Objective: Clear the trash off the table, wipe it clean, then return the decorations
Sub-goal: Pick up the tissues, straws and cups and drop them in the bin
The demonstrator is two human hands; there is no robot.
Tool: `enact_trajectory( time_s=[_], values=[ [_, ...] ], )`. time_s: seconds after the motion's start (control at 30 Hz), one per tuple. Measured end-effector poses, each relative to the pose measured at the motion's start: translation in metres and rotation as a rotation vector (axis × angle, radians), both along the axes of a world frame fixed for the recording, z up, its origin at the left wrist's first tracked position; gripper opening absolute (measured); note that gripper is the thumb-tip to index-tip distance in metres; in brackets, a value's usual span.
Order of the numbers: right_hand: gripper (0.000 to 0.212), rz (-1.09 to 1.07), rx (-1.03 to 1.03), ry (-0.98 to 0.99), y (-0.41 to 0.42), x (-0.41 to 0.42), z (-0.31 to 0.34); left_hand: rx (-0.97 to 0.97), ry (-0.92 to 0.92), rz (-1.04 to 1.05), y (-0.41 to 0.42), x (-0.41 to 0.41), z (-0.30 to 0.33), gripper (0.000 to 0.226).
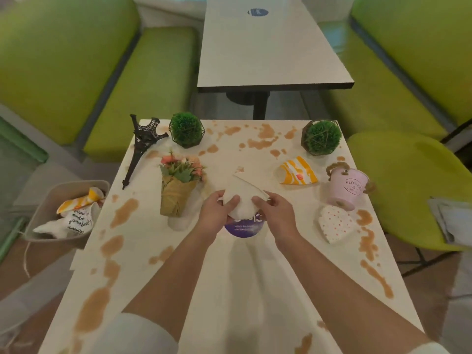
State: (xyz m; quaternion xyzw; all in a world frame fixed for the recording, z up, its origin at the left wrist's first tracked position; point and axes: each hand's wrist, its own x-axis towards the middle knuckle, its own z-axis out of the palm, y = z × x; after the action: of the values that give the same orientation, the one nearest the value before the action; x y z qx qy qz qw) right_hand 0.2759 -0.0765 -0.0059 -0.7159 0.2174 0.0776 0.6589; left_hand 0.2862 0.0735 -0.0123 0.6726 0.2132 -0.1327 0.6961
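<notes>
Head view: the trash-clearing step is judged to be in hand, with stains unwiped and decorations not yet moved. A crumpled white paper wrapper [242,200] is gripped at frame centre, just above the desk [255,277], by left hand [217,213] and right hand [274,213], fingers curled. Next, carrying to the bin [51,200] at left is called for

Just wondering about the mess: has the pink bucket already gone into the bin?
No, the pink bucket lies on its side on the table, far from the bin.
</notes>
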Motion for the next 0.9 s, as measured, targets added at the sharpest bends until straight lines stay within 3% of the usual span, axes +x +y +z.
enact_trajectory(
  time_s=[0.1,0.33,0.5,0.63,0.8,0.9],
  values=[
    [0.023,0.090,-0.005,-0.003,0.045,-0.001,0.006,-0.013,-0.022,0.087,0.037,-0.003,0.006,0.038],
    [0.014,0.313,0.036,-0.058,0.162,-0.005,0.019,-0.024,-0.065,0.291,0.142,-0.018,0.018,0.038],
    [0.023,0.385,0.006,-0.084,0.238,-0.007,0.022,-0.002,-0.046,0.355,0.217,-0.034,0.013,0.037],
    [0.017,0.410,-0.077,-0.118,0.287,-0.004,0.021,0.041,0.013,0.389,0.271,-0.046,0.005,0.043],
    [0.012,0.425,-0.142,-0.128,0.365,0.002,0.009,0.106,0.094,0.411,0.342,-0.053,0.001,0.035],
    [0.010,0.469,-0.186,-0.176,0.399,0.006,0.006,0.215,0.133,0.403,0.378,-0.055,-0.006,0.047]
  ],
)
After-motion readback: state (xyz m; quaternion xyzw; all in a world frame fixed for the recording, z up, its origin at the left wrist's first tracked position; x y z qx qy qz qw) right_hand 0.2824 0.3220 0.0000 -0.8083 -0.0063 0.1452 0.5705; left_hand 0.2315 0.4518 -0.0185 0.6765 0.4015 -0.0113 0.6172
